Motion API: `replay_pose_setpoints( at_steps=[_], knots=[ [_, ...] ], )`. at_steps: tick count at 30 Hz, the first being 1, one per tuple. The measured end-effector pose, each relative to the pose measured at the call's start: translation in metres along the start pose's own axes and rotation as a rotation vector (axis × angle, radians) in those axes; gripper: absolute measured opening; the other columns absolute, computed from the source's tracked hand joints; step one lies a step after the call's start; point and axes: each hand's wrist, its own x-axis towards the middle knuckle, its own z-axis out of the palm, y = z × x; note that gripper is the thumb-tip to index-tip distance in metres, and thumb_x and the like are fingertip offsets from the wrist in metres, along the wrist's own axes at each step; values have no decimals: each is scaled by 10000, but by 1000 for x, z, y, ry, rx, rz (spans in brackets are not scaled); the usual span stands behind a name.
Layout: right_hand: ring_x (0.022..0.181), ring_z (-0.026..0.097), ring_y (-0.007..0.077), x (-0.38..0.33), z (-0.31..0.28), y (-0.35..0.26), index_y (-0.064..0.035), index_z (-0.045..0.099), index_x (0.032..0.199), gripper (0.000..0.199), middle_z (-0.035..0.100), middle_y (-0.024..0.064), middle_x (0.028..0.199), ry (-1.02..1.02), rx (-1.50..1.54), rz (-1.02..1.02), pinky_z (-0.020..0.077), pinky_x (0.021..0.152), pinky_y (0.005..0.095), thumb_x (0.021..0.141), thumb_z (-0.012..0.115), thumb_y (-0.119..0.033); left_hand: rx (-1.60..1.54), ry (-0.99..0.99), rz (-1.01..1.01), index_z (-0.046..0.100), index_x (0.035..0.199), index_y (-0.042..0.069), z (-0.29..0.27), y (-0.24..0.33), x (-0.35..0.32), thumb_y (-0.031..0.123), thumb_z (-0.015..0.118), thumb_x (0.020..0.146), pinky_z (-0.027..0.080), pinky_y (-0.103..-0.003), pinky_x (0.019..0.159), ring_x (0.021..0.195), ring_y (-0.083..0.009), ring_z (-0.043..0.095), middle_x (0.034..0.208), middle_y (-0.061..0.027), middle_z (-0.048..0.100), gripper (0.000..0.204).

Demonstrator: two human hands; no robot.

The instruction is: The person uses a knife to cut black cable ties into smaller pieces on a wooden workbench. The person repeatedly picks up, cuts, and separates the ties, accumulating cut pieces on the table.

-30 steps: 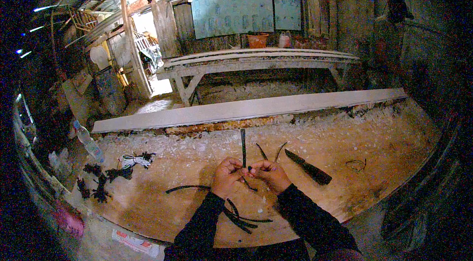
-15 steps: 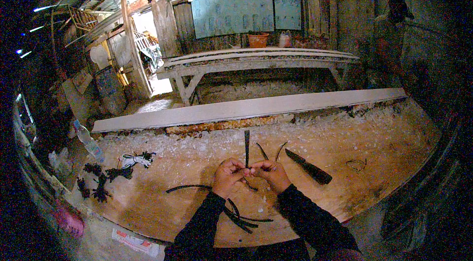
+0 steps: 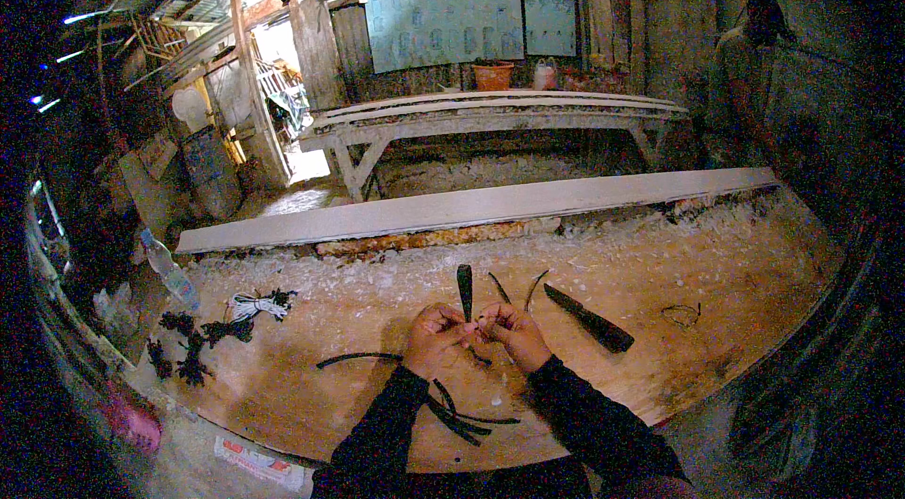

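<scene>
My left hand (image 3: 436, 339) and my right hand (image 3: 514, 334) meet over the middle of the wooden tabletop, both with pinched fingers. Between them a black strip (image 3: 465, 284) stands up from the fingertips, its far end wider than the pinched end. Its lower end is hidden by my fingers. A loose black strip (image 3: 358, 359) pokes out left of my left wrist, and several more black strips (image 3: 467, 424) lie in a heap between my forearms. Beyond my right hand are two thin curved black strips (image 3: 499, 287). A dark knife (image 3: 589, 318) lies to their right.
Black cord bundles (image 3: 193, 358) and a white cord bundle (image 3: 256, 307) lie at the left, near a clear plastic bottle (image 3: 168, 268). A long pale board (image 3: 471, 205) edges the table's far side. A thin loop (image 3: 681, 314) rests at right. Another person (image 3: 745, 75) stands far right.
The black strip's upper end has come lower and tilted slightly left, showing its broader side. My fingertips have shifted slightly. The person at the far right has moved a little.
</scene>
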Motion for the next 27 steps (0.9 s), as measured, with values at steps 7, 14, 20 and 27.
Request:
replay_pose_setpoints(
  at_steps=[7,14,20,27],
  knots=[
    [717,518,182,-9,18,-18,-32,498,782,95,514,67,771,105,-725,-439,420,623,247,705,551,-45,-10,53,-177,454,782,75,-1,1,1,67,609,689,435,-226,486,582,-120,524,704,-38,541,181],
    [740,534,271,-17,26,-35,-21,496,802,160,521,132,879,0,-1057,-799,447,606,305,648,524,14,-129,-52,-217,427,784,105,0,11,-2,99,625,680,408,-211,467,583,-92,489,686,3,494,224],
    [728,528,282,-14,23,-33,-23,476,857,235,514,146,894,-136,-787,-460,440,609,303,636,477,57,-91,-22,-293,419,811,120,1,21,-4,110,646,663,404,-203,485,599,-80,490,683,16,490,272],
    [732,512,288,-12,21,-31,-22,475,818,205,510,139,823,-54,-968,-638,427,625,315,636,473,71,-74,-30,-303,426,864,118,3,25,-2,91,645,662,415,-193,504,639,-83,514,734,-1,531,299]
  ],
)
